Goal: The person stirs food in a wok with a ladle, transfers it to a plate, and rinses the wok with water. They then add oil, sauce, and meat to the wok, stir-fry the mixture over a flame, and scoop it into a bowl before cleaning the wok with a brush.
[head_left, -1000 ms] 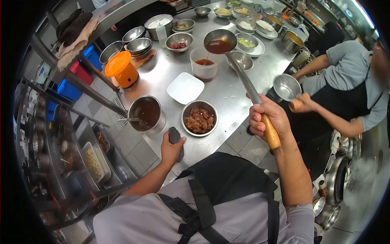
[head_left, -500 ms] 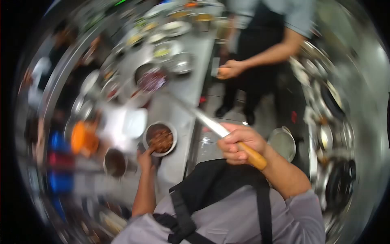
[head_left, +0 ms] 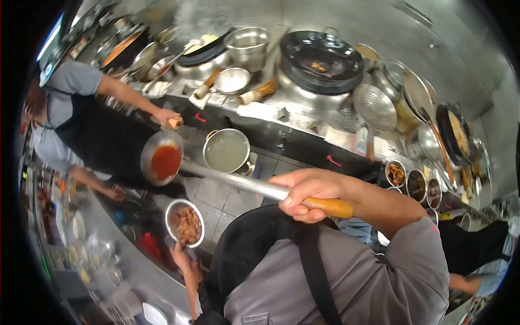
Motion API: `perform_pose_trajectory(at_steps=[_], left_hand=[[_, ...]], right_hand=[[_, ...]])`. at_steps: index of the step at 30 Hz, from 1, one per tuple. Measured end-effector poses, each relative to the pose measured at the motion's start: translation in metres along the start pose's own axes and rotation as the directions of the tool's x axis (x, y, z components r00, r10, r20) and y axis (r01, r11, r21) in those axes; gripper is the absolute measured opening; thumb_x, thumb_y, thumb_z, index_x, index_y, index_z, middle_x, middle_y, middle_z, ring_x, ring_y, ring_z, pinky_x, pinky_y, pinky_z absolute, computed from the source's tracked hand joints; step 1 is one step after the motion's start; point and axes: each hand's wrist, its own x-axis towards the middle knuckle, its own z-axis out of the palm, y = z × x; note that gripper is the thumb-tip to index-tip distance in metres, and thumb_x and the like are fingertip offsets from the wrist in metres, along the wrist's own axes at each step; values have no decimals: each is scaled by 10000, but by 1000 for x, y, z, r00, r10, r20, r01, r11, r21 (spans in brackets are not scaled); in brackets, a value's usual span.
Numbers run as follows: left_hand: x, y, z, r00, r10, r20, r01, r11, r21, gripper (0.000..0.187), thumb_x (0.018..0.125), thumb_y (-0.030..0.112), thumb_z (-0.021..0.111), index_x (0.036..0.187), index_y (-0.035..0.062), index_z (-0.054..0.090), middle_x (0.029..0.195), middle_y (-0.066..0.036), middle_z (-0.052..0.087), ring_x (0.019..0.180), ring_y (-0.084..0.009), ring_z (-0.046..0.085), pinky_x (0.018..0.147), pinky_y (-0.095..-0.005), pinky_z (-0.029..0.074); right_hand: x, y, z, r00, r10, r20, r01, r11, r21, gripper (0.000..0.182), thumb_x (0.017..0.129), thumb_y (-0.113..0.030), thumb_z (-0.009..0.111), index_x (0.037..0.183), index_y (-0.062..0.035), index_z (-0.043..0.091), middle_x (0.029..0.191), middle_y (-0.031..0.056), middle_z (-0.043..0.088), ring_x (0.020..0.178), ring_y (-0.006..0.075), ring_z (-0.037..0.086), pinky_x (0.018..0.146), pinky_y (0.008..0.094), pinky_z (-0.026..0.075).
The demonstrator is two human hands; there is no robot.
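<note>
My right hand point(head_left: 311, 194) is closed round the wooden handle end of a long ladle point(head_left: 238, 183). The ladle's wide bowl reaches out to the left and has red sauce point(head_left: 167, 161) in it. Lower left, my left hand point(head_left: 184, 257) grips the rim of a metal bowl point(head_left: 201, 219). Brown chunks of food point(head_left: 189, 226), perhaps meat, lie in that bowl. It is held just below the ladle's bowl, above the gap between the counters.
A black wok point(head_left: 320, 59) sits on the stove ahead, beside a perforated strainer point(head_left: 375, 107). A pot of cloudy liquid point(head_left: 226, 151) stands low by the stove. A co-worker in a black apron point(head_left: 103, 138) is at the left. The steel prep counter point(head_left: 127, 271) runs along the lower left.
My view has swung from the prep counter to the stove. The bowl of chunks has come off the counter with my left hand, and the ladle has moved along in my right hand.
</note>
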Motion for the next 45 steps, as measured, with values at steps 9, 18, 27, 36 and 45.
perform_pose_trajectory(at_steps=[9, 18, 27, 36, 45], left_hand=[[3, 3, 239, 810, -284, 513, 283, 956, 82, 531, 773, -1, 576, 1300, -21, 515, 1124, -160, 650, 969, -287, 677, 878, -394, 562], [31, 30, 389, 689, -127, 714, 129, 990, 51, 488, 769, -8, 582, 1253, -21, 527, 1102, -131, 650, 917, -266, 688, 830, -377, 579], [117, 64, 513, 627, -78, 775, 21, 996, 83, 542, 755, -25, 551, 1296, -28, 519, 1119, -127, 656, 964, -257, 681, 885, -379, 559], [134, 70, 730, 358, 75, 931, -196, 981, -4, 440, 746, -20, 633, 1182, -59, 585, 937, -86, 670, 863, -177, 657, 768, -321, 544], [-5, 0, 894, -251, 271, 929, -966, -134, -222, 510, 775, 150, 714, 1259, 199, 560, 1094, -169, 611, 972, -409, 661, 827, -508, 548]], right_hand=[[-122, -80, -35, 673, -508, -538, 427, 860, -279, 170, 893, -78, 622, 1002, -81, 492, 690, 36, 543, 482, 112, 507, 385, 250, 384], [-100, -177, -234, 160, -649, -744, -186, 720, -668, 158, 822, -151, 653, 882, -12, 610, 751, 158, 668, 622, 270, 658, 546, 377, 518], [-78, -102, -247, -272, -807, -524, -534, 580, -615, 632, 773, -150, 660, 1392, -103, 542, 895, 254, 684, 835, 381, 693, 792, 429, 538], [-101, -97, -169, -206, -587, -783, -231, 807, -544, 665, 802, -69, 665, 1440, -13, 482, 770, 125, 659, 626, 228, 634, 649, 340, 521], [-153, -56, -156, -201, -755, -625, -575, 607, -548, 659, 779, -107, 691, 1418, -119, 532, 750, 218, 667, 713, 408, 665, 671, 462, 523]])
